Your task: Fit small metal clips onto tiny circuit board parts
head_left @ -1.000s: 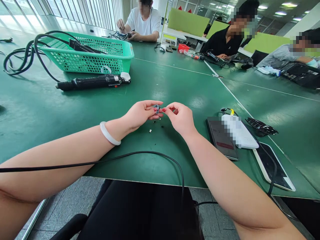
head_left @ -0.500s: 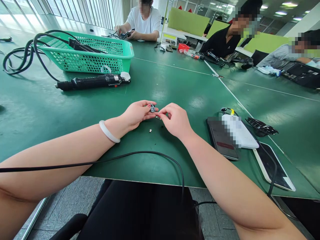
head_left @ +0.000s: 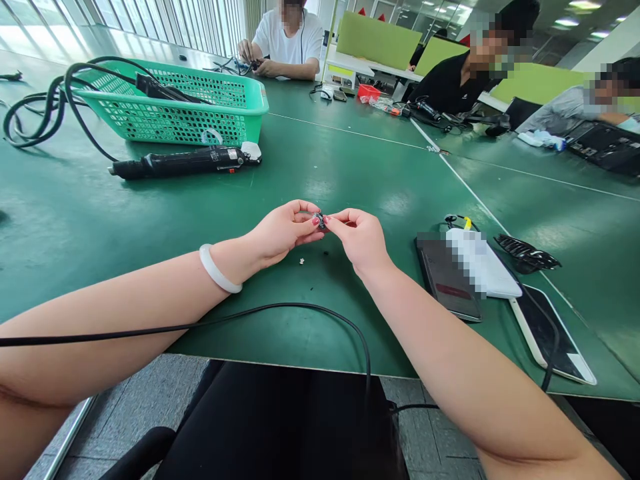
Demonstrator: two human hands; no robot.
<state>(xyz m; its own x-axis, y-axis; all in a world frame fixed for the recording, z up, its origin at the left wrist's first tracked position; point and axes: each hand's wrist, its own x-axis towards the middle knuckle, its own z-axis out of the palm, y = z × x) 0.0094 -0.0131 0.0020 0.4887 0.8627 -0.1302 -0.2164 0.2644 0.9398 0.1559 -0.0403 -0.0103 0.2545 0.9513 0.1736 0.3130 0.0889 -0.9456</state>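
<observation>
Between the fingertips of both hands is a small dark part with light markings point(head_left: 321, 221), too small and covered to name more exactly. My left hand point(head_left: 286, 230) pinches it from the left with thumb and fingers. From the other side, my right hand point(head_left: 363, 240) closes its thumb and forefinger on the same part. A tiny pale piece point(head_left: 301, 261) lies on the green tabletop point(head_left: 270, 333) below my hands, with a small dark bit point(head_left: 326, 253) to its right.
A green basket point(head_left: 175, 123) holding cables stands at the back left, with a black electric screwdriver point(head_left: 185, 163) before it. A black cable point(head_left: 280, 306) crosses near the table edge. Phones point(head_left: 555, 340) and a white device point(head_left: 483, 263) lie right. Several people sit beyond.
My right fingers have risen from beside my left fingertips onto the small dark part. My left thumb and fingers have closed round it. The light-coloured sliver at my right fingertips no longer shows.
</observation>
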